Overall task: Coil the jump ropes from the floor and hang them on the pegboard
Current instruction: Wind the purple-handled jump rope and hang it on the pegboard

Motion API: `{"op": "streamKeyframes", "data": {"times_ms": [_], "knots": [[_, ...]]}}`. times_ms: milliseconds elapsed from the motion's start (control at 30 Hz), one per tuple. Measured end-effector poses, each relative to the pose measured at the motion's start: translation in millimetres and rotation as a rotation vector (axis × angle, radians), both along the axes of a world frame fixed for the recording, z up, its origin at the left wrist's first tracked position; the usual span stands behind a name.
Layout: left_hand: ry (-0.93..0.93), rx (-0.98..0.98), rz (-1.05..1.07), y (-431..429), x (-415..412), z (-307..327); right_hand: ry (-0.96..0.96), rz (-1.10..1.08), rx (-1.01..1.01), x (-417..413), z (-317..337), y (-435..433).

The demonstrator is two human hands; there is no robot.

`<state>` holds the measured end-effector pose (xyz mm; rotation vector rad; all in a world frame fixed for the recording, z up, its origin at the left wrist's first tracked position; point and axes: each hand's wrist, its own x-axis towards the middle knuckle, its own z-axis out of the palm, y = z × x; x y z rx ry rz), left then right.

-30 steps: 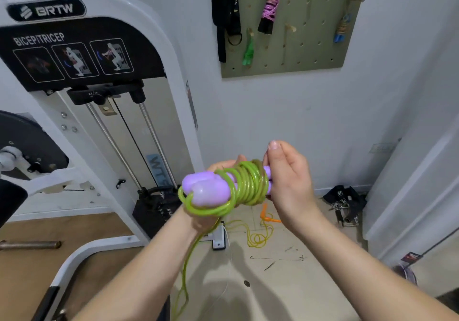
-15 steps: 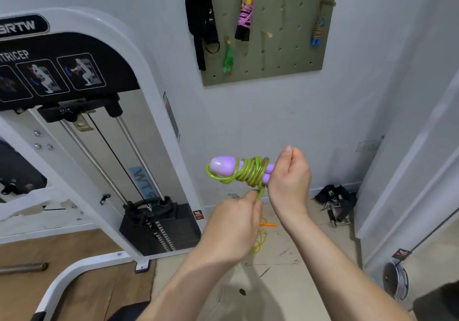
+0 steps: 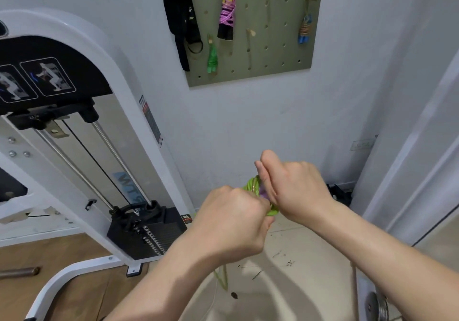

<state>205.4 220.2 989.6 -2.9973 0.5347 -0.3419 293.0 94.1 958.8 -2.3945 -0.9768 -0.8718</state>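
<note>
A green jump rope [image 3: 253, 186] with purple handles is wound into a tight coil between my hands, mostly hidden by them. My left hand [image 3: 232, 221] is closed over the coil's near side, and a loose green strand [image 3: 222, 279] hangs below it. My right hand [image 3: 289, 189] grips the coil's right end with the thumb up. On the wall above hangs an olive pegboard [image 3: 275, 54]. It carries a pink coiled rope [image 3: 227, 13], a small green coiled rope [image 3: 212, 57], a blue-handled rope [image 3: 305, 30] and black straps [image 3: 180, 15].
A white biceps/triceps cable machine [image 3: 82, 146] with a black weight stack [image 3: 146, 231] fills the left. A dark object [image 3: 339, 194] lies at the wall's foot on the right. A metal weight plate [image 3: 377, 305] lies at the lower right on the tiled floor.
My left hand has come up over the coil and now covers the purple handle that was showing. The view has shifted to the left and down, so the pegboard sits further right.
</note>
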Motion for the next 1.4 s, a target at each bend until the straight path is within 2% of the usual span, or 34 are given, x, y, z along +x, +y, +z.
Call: {"op": "streamKeyframes", "data": {"times_ms": [100, 200, 267, 467, 567, 633, 733, 833, 867, 967, 1000, 1067, 1200, 1267, 1400], "knots": [[-0.041, 0.024, -0.035, -13, 8, 11, 0.053, 0.129, -0.124, 3, 2, -13], [0.01, -0.009, -0.021, -19, 18, 17, 0.263, 0.244, -0.152, 10, 3, -28], [0.053, -0.09, -0.013, -19, 26, 23, 0.358, 0.296, -0.111, 16, 4, -39], [0.348, -0.454, -0.042, -10, 52, 28, 0.433, 0.44, 0.023, 22, 13, -60], [0.422, -0.689, -0.037, 3, 69, 24, 0.477, 0.482, 0.05, 24, 21, -62], [0.518, -0.898, -0.073, 11, 76, 18, 0.569, 0.576, 0.152, 23, 27, -56], [0.674, -1.362, -0.124, 11, 81, 6, 0.739, 0.66, 0.439, 26, 38, -38], [0.663, -1.845, 0.048, -3, 88, -15, 0.801, 0.635, 0.637, 32, 45, -18], [0.624, -1.936, 0.136, -6, 90, -21, 0.828, 0.622, 0.709, 33, 47, -13], [0.674, -2.01, 0.025, -10, 86, -34, 0.808, 0.473, 0.903, 43, 48, 1], [0.67, -2.027, 0.054, -12, 84, -33, 0.768, 0.396, 0.952, 49, 47, 7], [0.629, -1.973, 0.175, -15, 83, -32, 0.721, 0.246, 1.058, 62, 41, 18], [0.404, -1.637, 0.323, -5, 86, -33, 0.59, 0.017, 1.076, 81, 27, 41], [0.318, -1.382, 0.293, 7, 84, -39, 0.501, -0.083, 1.027, 87, 21, 50], [0.117, -0.662, 0.261, 36, 78, -40, 0.44, -0.238, 0.878, 94, 2, 65]]}}
